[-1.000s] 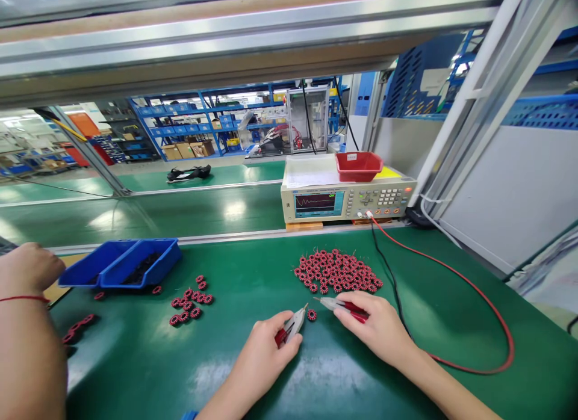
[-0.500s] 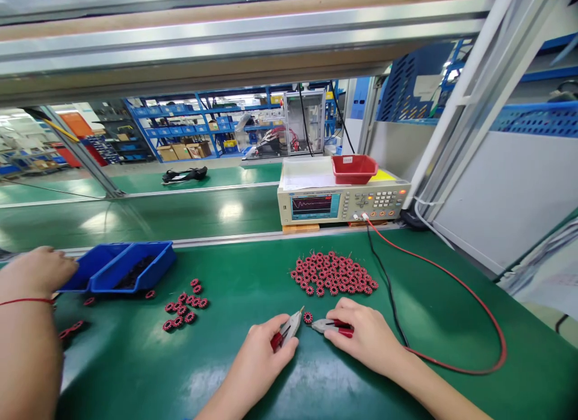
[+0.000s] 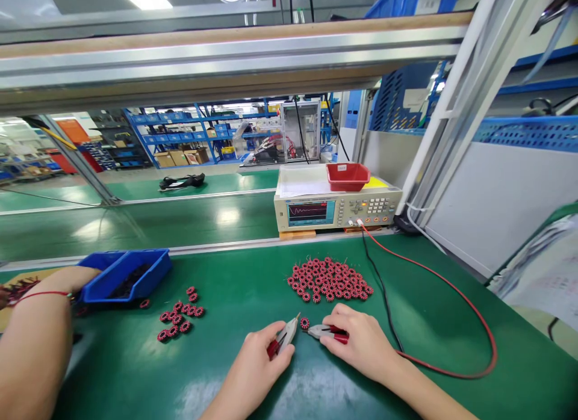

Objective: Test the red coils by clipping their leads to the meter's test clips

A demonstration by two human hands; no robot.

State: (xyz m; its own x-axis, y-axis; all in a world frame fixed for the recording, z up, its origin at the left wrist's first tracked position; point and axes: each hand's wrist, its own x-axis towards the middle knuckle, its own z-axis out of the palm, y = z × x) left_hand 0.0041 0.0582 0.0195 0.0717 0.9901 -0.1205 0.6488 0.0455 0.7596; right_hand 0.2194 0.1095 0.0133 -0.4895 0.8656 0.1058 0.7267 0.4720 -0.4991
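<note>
A small red-wound ring coil (image 3: 304,323) lies on the green bench between my two hands. My left hand (image 3: 255,363) is closed around a metal alligator clip (image 3: 286,336) with red grips, its tip close to the coil's left side. From the other side, my right hand (image 3: 361,343) grips a second red-handled alligator clip (image 3: 323,331), pointing left at the coil's lower right. Whether either clip bites on one of the coil's thin wire ends is too small to tell. Just beyond, a pile of similar coils (image 3: 332,280) is spread out.
A tester (image 3: 338,210) with a lit waveform screen stands behind the pile, a red tray (image 3: 347,177) on top. Its red cable (image 3: 451,287) and black cable (image 3: 382,281) curve right. Leftward are loose coils (image 3: 177,319), blue bins (image 3: 149,281) and another person's arm (image 3: 40,342).
The other person's hand has moved into the left blue bin. The view has shifted slightly. My hands keep their clips beside the same coil, almost unmoved.
</note>
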